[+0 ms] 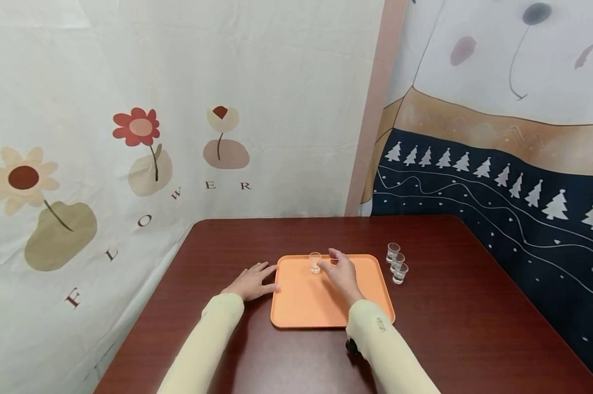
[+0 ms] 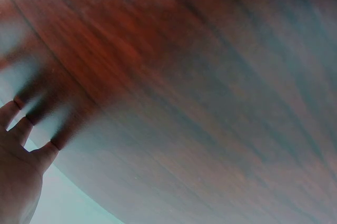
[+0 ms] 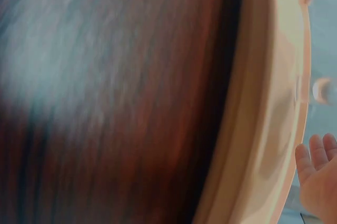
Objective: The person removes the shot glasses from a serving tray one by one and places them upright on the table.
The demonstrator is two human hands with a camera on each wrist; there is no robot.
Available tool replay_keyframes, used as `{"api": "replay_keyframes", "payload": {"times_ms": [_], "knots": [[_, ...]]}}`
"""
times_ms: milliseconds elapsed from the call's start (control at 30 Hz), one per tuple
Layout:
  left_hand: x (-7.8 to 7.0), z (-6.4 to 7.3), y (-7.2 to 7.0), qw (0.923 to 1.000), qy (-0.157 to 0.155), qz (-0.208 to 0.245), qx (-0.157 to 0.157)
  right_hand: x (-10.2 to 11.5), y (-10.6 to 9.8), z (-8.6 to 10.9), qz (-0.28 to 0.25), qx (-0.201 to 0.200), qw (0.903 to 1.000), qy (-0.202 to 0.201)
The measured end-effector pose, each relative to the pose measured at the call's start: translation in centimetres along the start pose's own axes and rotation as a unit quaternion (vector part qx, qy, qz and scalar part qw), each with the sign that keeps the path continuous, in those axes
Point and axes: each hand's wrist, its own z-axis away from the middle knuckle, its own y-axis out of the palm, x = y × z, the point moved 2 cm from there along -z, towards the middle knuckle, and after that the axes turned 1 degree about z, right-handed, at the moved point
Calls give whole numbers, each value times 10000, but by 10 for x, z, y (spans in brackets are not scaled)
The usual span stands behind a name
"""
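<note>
An orange tray (image 1: 306, 306) lies on the dark red-brown table. One small clear shot glass (image 1: 315, 263) stands upright near its back edge. My right hand (image 1: 343, 276) is over the tray just right of that glass, thumb toward it and fingers spread. In the right wrist view the fingers of the right hand (image 3: 318, 179) look extended, with a gap to the glass (image 3: 322, 90). At the tray's left rim rests my left hand (image 1: 251, 282), fingers spread and thumb at the edge. The left wrist view shows the left hand (image 2: 23, 161) with its fingertips on the tabletop.
Several shot glasses (image 1: 399, 273) stand in a short, close row on the table right of the tray. The table (image 1: 449, 328) reaches back to a flower-printed cloth (image 1: 276, 82); a dark tree-patterned cloth (image 1: 473, 202) hangs on the right.
</note>
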Motion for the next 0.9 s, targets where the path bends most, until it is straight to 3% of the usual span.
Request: {"api": "replay_keyframes", "payload": {"times_ms": [400, 900], "knots": [[-1, 0, 2, 9999, -98, -121, 15, 1, 24, -1, -46, 104, 9999, -32], [-2, -2, 1, 9999, -68, -101, 5, 0, 19, -2, 40, 27, 10000, 39]]}}
